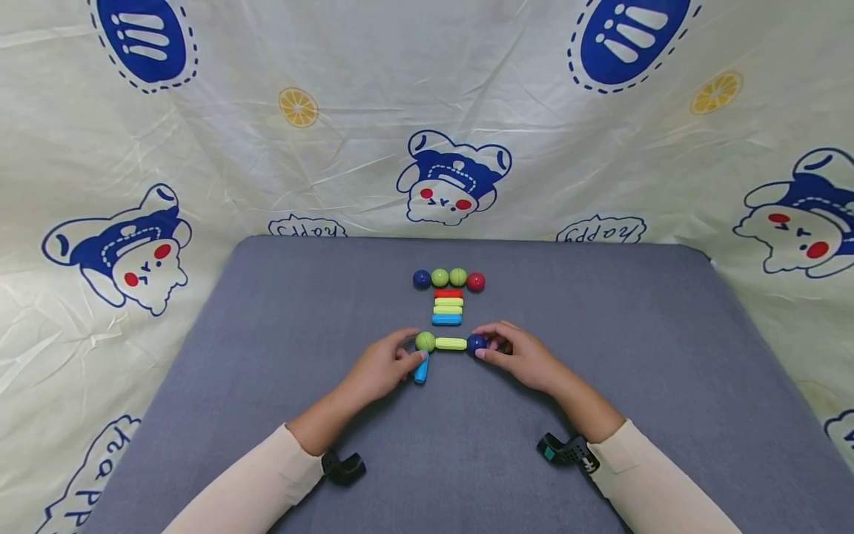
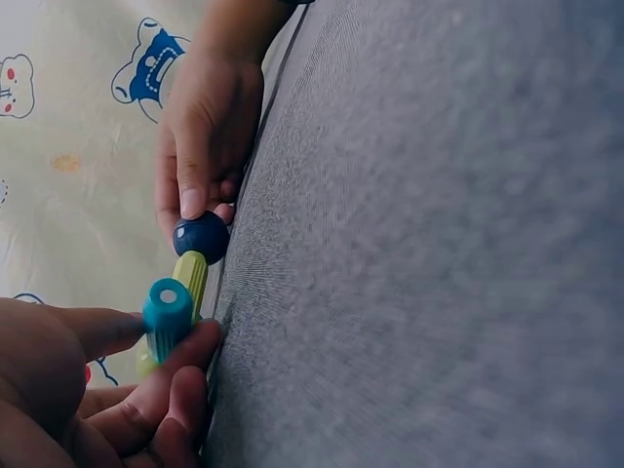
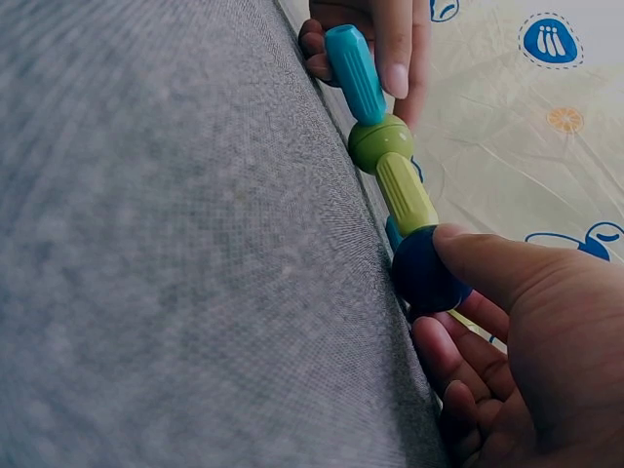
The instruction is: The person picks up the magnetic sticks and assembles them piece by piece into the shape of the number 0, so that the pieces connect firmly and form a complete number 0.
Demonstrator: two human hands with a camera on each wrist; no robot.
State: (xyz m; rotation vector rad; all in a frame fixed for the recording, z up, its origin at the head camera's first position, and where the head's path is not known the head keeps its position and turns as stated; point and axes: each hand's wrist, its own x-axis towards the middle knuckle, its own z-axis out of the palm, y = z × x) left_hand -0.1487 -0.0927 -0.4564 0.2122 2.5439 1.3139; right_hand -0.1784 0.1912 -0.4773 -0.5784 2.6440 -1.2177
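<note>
A light-green ball [image 1: 425, 341], a yellow-green ridged rod [image 1: 451, 344] and a dark-blue ball [image 1: 477, 343] are joined in a line low over the table. From the green ball a light-blue ridged rod [image 3: 355, 73] sticks out toward the person. My left hand [image 1: 383, 365] grips this blue rod near its joint, thumb against it, index finger by the green ball. At the other end my right hand [image 1: 523, 354] pinches the dark-blue ball [image 3: 425, 271] between thumb and fingers. The left wrist view shows the blue rod's round end [image 2: 168, 296] facing the camera.
Beyond the hands, red [image 1: 448, 294], yellow-green [image 1: 448, 302] and blue [image 1: 447, 320] rods lie stacked side by side. Behind them sit a dark-blue ball [image 1: 422, 279], two green balls [image 1: 439, 277] and a red ball [image 1: 476, 282]. A printed sheet [image 1: 360, 170] hangs behind the grey table [image 1: 300, 297].
</note>
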